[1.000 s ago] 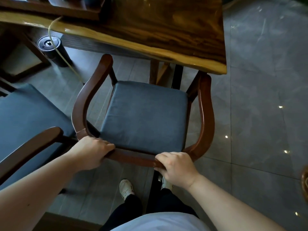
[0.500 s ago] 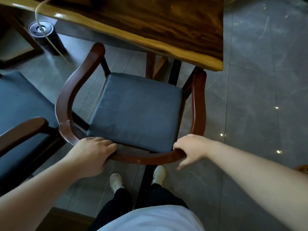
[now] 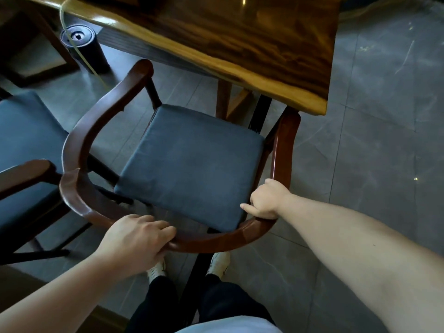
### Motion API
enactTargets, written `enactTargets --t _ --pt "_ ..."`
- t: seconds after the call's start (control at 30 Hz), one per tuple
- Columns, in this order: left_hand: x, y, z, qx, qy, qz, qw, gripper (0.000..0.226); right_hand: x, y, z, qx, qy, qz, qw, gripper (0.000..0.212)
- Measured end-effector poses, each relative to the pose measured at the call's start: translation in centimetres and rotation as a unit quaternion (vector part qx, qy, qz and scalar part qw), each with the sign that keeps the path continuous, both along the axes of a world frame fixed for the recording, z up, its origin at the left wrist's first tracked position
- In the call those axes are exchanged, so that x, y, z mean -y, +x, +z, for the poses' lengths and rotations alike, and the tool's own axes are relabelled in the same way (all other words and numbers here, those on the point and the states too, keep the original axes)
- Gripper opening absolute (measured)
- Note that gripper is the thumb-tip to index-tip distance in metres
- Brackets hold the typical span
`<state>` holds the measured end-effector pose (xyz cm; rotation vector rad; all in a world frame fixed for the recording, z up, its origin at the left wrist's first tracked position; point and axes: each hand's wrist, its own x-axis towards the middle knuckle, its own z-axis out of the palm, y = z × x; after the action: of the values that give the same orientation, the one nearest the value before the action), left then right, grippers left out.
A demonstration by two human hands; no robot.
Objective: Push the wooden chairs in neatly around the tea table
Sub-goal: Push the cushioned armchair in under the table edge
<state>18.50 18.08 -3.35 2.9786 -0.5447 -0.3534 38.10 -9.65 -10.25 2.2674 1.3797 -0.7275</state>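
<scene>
A wooden chair [image 3: 79,140] with a curved reddish-brown rail and a dark blue seat cushion [image 3: 192,162] stands before me, its front at the edge of the tea table [image 3: 252,39]. The right arm tip sits just under the table's near corner. My left hand [image 3: 137,239] grips the back rail left of its middle. My right hand [image 3: 266,200] holds the rail at its right rear bend, forefinger sticking out. The table is a glossy slab of dark and yellow wood.
A second chair [image 3: 26,169] with a blue cushion stands close on the left, its arm nearly touching the first chair. A black cylindrical bin [image 3: 84,49] with a yellowish tube stands under the table. Grey tiled floor [image 3: 372,140] lies open to the right. My feet are below the chair back.
My right hand has slid from the middle of the back rail out to its right rear bend. The chair has turned a little, and its right arm tip is now under the table corner.
</scene>
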Motion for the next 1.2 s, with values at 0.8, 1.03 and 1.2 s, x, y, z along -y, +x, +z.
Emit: enactTargets --t 0.8,1.03,1.2 --pt "4.5 1.9 0.8 0.006 -0.016 -0.001 1.000 0.012 3.6 2.0 0.0 0.020 -0.048 -0.011 0.999 0.056" --pt "5.6 2.4 0.5 0.029 -0.040 0.003 0.999 0.023 4.1 2.8 0.4 0.017 -0.074 0.004 0.997 0.055" --pt "5.7 2.6 1.3 0.018 -0.031 0.001 0.999 0.024 4.1 2.3 1.9 -0.028 -0.100 -0.013 0.995 0.060"
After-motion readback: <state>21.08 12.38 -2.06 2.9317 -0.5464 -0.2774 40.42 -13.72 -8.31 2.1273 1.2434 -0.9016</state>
